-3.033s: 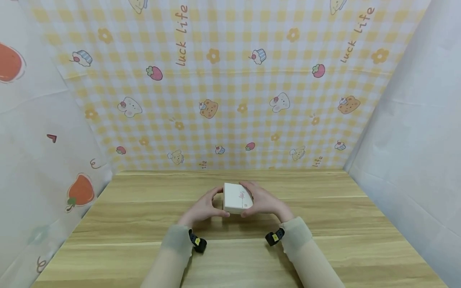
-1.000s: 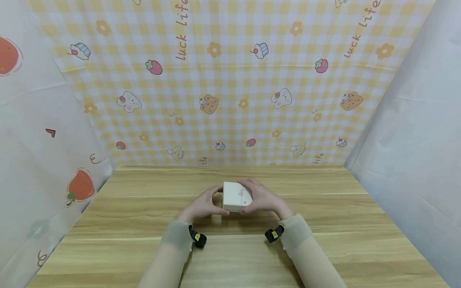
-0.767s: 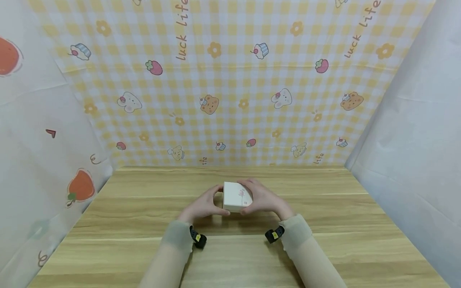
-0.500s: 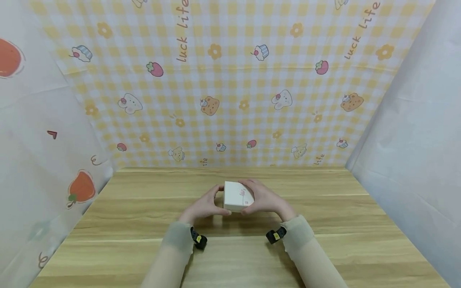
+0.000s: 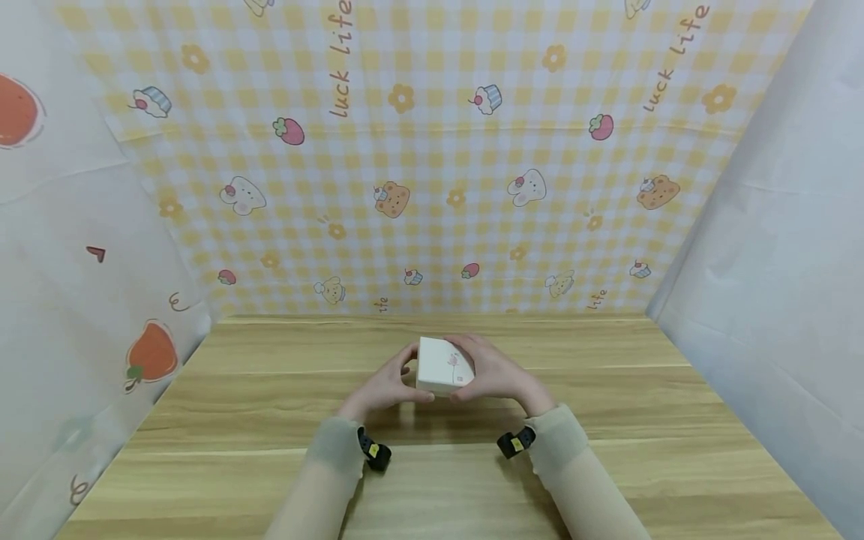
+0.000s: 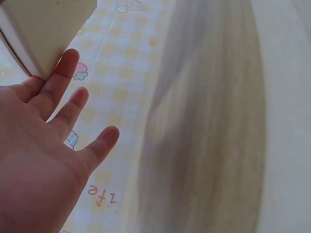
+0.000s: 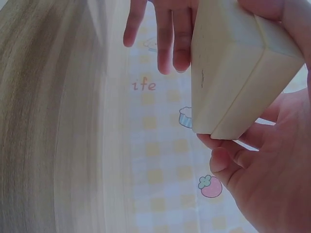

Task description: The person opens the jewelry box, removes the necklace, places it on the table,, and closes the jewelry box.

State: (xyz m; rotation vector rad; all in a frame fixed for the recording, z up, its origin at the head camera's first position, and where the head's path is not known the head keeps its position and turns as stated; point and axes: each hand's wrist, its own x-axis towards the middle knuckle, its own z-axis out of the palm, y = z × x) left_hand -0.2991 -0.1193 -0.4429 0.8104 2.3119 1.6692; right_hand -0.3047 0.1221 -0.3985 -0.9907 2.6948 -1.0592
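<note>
A small white cardboard box [image 5: 437,364] with a pink flower printed on its top is held between the two hands, close over the wooden table. My left hand [image 5: 386,384] grips its left end, thumb at the near side and fingers at the far side. On the opposite end, my right hand [image 5: 498,375] holds it the same way, covering the right corners. In the right wrist view a lid seam runs round the box [image 7: 233,73], and the lid sits closed. The left wrist view shows the left hand's [image 6: 41,141] outer fingers spread away from the box [image 6: 48,29].
The wooden table [image 5: 256,405] reaches back to a yellow checked cloth [image 5: 432,165] with cartoon prints. White cloths hang at the left [image 5: 61,300] and right [image 5: 776,285]. Black camera straps [image 5: 374,454] sit at both wrists.
The head view has shifted slightly. Over the last half second the box has risen a touch toward its far left corner. Both hands keep hold of it throughout.
</note>
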